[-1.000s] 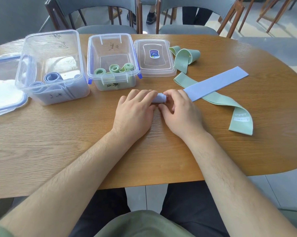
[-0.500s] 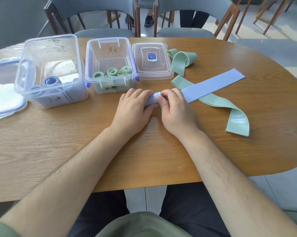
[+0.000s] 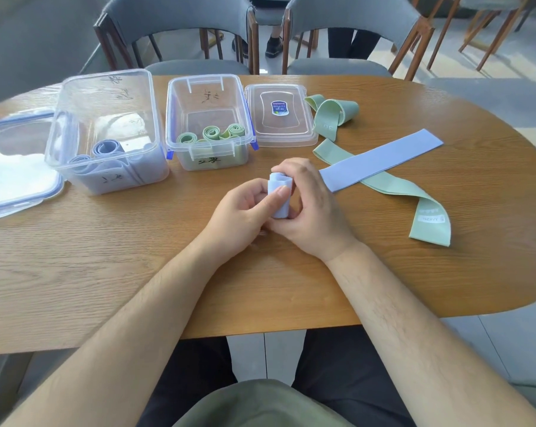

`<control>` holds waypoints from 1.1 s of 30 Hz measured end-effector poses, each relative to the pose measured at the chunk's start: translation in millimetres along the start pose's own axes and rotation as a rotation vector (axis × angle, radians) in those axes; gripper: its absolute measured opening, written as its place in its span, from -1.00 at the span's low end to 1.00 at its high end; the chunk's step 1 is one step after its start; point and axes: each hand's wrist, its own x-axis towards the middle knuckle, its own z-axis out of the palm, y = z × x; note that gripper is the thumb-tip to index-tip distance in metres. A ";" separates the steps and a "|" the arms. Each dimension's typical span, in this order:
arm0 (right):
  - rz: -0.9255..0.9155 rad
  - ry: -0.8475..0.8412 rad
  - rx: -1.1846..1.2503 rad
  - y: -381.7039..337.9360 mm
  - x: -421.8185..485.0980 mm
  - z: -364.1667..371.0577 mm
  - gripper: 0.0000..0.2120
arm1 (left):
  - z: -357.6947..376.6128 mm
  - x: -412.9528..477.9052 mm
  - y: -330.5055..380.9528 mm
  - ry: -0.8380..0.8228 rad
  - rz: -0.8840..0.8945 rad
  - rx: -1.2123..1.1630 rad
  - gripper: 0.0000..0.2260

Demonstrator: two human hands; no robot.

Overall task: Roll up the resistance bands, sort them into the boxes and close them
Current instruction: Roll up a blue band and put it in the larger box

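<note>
The rolled blue band (image 3: 279, 197) stands upright above the desk (image 3: 106, 257), held between both hands. Only its open top and a strip of its front show, and the rest is covered by fingers. The left grip (image 3: 242, 211) is clenched on it, with the thumb pressed flat on the front. The right grip (image 3: 313, 208) is wrapped round the back, with its fingertips out of sight behind the roll. The band looks like smooth, matte elastic wound into a short tube.

Just beside the right hand a flat blue band (image 3: 383, 158) lies as a long strip across a twisted green band (image 3: 414, 198) that carries a small printed label. Farther back sits a loosely looped green band (image 3: 334, 115).

The small box (image 3: 208, 90) of clear plastic holds green rolls (image 3: 212, 134), and its clear lid (image 3: 280, 131) lies touching its right side. Handwriting on its wall is too scrawled to read. The large box (image 3: 106, 97) holds blue rolls (image 3: 106, 147), blurred behind its glossy wall. Its blue-rimmed lid (image 3: 14, 161) is cut off at the left edge. The desk is oval, with wood grain. Grey padded chairs (image 3: 183, 32) stand behind it.
</note>
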 end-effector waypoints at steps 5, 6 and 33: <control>0.011 0.025 -0.034 -0.4 -0.5 -1.1 -0.59 | 3.0 -1.7 4.3 -0.040 0.013 -0.012 -0.65; 0.012 0.024 -0.045 0.0 -0.5 -1.0 -0.60 | 4.1 -2.1 5.1 -0.039 0.020 -0.009 -0.63; -0.028 0.061 -0.245 1.8 -0.4 3.9 -0.78 | 19.2 4.0 -6.9 0.144 0.150 0.471 -0.67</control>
